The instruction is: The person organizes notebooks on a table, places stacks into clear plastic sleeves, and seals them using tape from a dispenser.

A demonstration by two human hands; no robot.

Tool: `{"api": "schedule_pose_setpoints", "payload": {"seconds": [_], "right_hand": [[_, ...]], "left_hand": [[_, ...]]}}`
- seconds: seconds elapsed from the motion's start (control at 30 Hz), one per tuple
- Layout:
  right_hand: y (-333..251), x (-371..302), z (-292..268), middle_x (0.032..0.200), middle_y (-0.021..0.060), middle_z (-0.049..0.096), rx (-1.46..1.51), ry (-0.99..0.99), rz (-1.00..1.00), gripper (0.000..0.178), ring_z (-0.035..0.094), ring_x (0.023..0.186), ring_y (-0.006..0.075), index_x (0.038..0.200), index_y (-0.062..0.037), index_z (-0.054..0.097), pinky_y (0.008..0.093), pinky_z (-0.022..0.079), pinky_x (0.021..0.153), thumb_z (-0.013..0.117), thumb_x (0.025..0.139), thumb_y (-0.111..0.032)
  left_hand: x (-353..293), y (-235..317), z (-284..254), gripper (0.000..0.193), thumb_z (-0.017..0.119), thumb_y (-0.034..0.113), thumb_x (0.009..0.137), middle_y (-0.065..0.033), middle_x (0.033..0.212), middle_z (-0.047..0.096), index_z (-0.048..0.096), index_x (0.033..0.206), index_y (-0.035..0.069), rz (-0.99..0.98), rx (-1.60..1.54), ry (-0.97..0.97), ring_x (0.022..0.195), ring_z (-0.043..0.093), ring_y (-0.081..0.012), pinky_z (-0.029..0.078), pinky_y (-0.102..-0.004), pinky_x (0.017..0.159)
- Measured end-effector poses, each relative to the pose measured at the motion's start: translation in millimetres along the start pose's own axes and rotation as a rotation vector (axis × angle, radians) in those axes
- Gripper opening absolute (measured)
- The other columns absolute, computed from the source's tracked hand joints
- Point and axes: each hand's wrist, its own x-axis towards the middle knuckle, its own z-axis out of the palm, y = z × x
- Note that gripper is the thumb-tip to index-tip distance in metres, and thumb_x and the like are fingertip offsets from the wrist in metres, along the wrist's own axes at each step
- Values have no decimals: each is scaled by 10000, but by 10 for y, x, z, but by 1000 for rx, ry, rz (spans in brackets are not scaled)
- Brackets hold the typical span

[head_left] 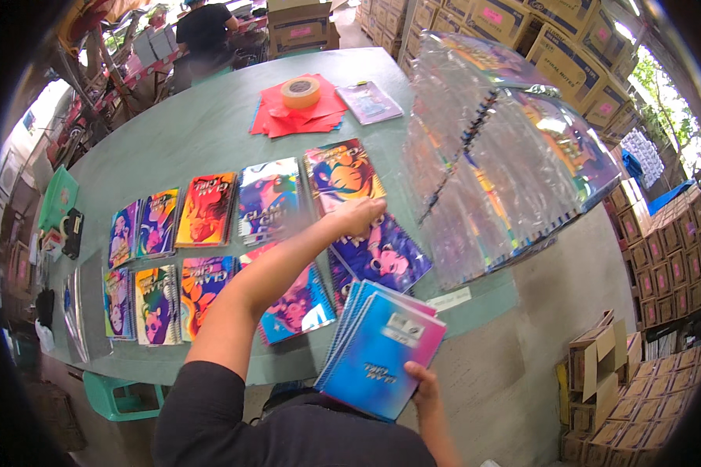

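- A stack of notebooks [378, 354] with blue-and-pink covers uppermost is held at the near edge of the table [187, 138], tilted and slightly fanned, its spiral bindings toward the left.
- The right hand [426, 383] grips its near right side, thumb laid over the top cover; the other fingers are hidden beneath.
- Each notebook should be light and the stack moderately heavy; the covers look stiff and glossy, so they may slide over one another.
- The smooth edge opposite the coils seems the best hold, thumb above and fingers spread below; the coils could snag or bend if squeezed.
- The left hand [360, 215] is over the meeting of a yellow-and-red notebook [341, 167] and, nearer, a purple notebook [385, 261]. Its fingers look bunched and curled, but blur leaves it unclear whether they pinch anything.
- Farther left lie two rows of bright notebooks [205, 208].
- On the far side, a tape roll [300, 93] sits on red sheets [319, 123].
- To the right is a plastic-wrapped bundle [491, 210], with cartons [666, 265] beyond.
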Motion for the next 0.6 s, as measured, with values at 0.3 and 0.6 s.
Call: {"api": "schedule_pose_setpoints", "payload": {"seconds": [0.3,0.6], "right_hand": [[470,-568,411,1153,193,556,34,127,-280,683,567,1043,323,1278,48,410,433,484,902,685,685,-151],[1209,-884,1209,1103,175,576,-61,138,-180,605,592,976,306,1231,44,445,423,492,884,669,712,-172]], "left_hand": [[-48,323,7,994,879,262,416,-166,1177,504,424,1287,114,-16,345,77,1150,478,-329,439,-437,923],[-3014,1331,-374,157,616,134,718,-95,765,522,588,827,25,686,265,983,746,559,-247,472,-371,611]]}}
